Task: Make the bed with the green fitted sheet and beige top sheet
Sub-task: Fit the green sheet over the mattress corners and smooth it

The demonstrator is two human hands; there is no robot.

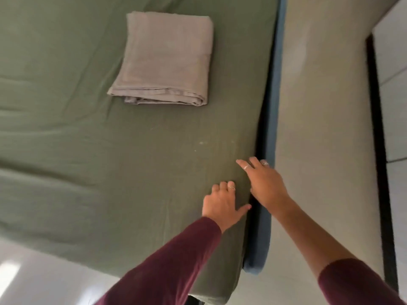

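The green fitted sheet (99,150) covers the mattress, with some wrinkles on its left part. The beige top sheet (165,58) lies folded in a flat stack on the green sheet, further up the bed. My left hand (222,203) presses flat on the green sheet near the mattress's right edge, fingers slightly curled. My right hand (264,183) is at that same edge, fingers spread and reaching into the dark gap beside the mattress. Neither hand holds anything that I can see.
A blue padded strip (273,119) runs along the right side of the mattress, against a beige wall (319,106). A dark vertical frame (378,150) stands further right. Pale floor (44,278) shows below the bed's near edge.
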